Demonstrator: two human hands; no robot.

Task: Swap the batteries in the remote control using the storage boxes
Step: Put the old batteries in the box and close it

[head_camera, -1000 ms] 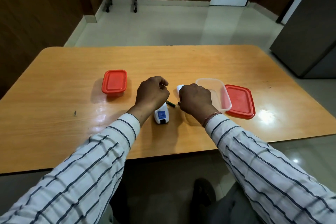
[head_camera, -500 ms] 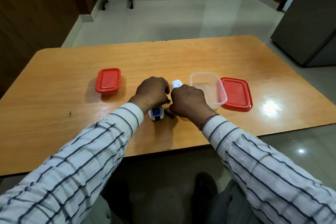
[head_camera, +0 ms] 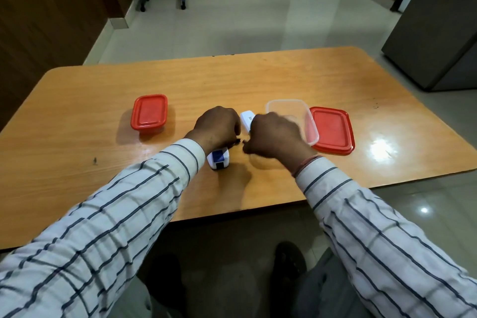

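Remote control: white body with a blue panel, lying on the table just under the left wrist; only its near end shows
Left hand: curled knuckles-up over the remote; whether the fingers press on it cannot be told
Small dark object: between the two hands, likely a battery; too small to confirm
Right hand: fisted beside the left, fingertips hidden, so its grip cannot be told
White piece: protrudes beyond the right hand, possibly the battery cover
Open clear box: just right of the right hand, its red lid alongside
Closed red-lidded box: well left
Risk: a loose battery may roll across the table, or used and fresh cells get mixed, since both hands hide the work
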